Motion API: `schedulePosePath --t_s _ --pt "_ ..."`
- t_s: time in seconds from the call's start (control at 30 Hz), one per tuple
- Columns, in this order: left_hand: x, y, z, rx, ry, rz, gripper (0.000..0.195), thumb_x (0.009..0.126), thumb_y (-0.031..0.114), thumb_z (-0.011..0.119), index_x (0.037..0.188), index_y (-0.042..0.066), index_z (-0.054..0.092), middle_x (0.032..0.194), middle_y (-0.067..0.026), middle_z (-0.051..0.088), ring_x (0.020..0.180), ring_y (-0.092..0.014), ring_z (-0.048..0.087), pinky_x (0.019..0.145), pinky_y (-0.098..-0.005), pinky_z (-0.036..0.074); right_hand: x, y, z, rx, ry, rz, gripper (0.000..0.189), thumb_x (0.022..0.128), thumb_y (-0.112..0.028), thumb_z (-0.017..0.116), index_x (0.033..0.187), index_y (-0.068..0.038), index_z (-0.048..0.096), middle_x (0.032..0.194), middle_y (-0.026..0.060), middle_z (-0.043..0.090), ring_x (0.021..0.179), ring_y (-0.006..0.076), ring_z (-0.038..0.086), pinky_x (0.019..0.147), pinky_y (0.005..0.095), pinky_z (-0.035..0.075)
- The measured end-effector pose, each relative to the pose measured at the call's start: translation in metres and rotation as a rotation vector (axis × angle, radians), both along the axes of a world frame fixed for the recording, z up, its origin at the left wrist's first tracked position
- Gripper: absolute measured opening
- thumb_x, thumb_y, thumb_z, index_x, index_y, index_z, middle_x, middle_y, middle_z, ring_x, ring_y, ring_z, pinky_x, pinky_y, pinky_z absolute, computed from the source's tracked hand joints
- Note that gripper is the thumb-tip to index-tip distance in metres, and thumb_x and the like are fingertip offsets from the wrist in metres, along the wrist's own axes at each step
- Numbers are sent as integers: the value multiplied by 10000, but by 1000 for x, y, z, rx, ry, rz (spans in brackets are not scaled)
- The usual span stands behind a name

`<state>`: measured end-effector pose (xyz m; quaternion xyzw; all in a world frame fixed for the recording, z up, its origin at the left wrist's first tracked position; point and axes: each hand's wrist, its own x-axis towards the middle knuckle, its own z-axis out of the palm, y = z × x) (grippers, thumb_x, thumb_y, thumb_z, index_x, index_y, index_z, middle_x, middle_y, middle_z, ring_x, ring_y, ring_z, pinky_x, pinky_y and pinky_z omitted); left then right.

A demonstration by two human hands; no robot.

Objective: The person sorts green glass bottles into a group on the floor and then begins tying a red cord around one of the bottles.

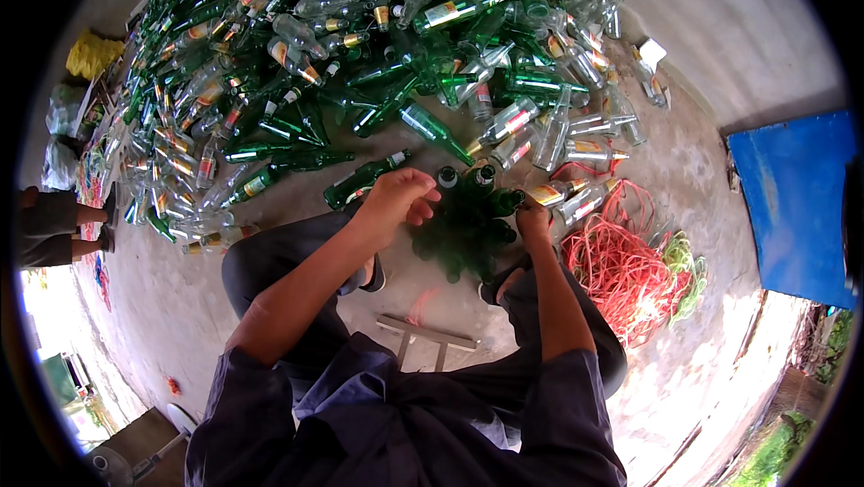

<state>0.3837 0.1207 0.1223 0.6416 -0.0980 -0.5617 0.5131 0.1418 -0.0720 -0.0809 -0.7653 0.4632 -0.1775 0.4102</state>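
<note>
A cluster of dark green glass bottles stands on the floor between my feet, necks pointing up and outward. My left hand is raised at the cluster's left side, thumb and fingers curled near each other; whether a thin strand lies between them is too small to see. On the other side, my right hand is bent in beside a bottle mouth. Its fingertips are partly hidden, so I cannot tell if it grips anything. A single green bottle lies just beyond my left hand.
A large heap of green and clear glass bottles spreads ahead. Tangled red plastic twine lies right of my knee, with green twine beside it. A low wooden bar sits before me. A blue panel leans at right; another person's legs show left.
</note>
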Motion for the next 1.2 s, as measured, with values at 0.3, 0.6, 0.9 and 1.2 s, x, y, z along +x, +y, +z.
schedulePosePath --t_s 0.3,0.6,0.9,1.2 --pt "-18 44 -163 351 105 449 349 860 435 657 1078 167 607 1057 -37 635 931 -163 561 795 -379 446 -4 -24 8 772 -92 -347 413 894 -407 589 1173 -117 684 1051 58 669 936 188 623 834 392 494" --pt "-61 54 -190 384 616 559 639 860 586 598 1292 135 462 1333 -124 482 1213 -349 482 1008 -619 347 14 -39 3 874 -45 -129 810 879 -727 450 1289 -45 605 1140 98 664 1068 228 613 912 391 474" --pt "-88 51 -206 206 1010 761 664 909 674 416 1320 167 539 1323 -108 550 1183 -336 514 994 -649 364 32 -60 -33 1115 8 32 934 842 -773 479 1311 31 564 1092 123 682 906 216 667 802 329 536" --pt "-173 86 -322 -175 1268 686 735 901 712 334 1429 213 444 1451 -95 444 1347 -345 389 1090 -651 246 43 -72 -49 1267 62 35 647 946 -563 530 1248 1 625 1180 84 638 1047 173 590 931 295 447"
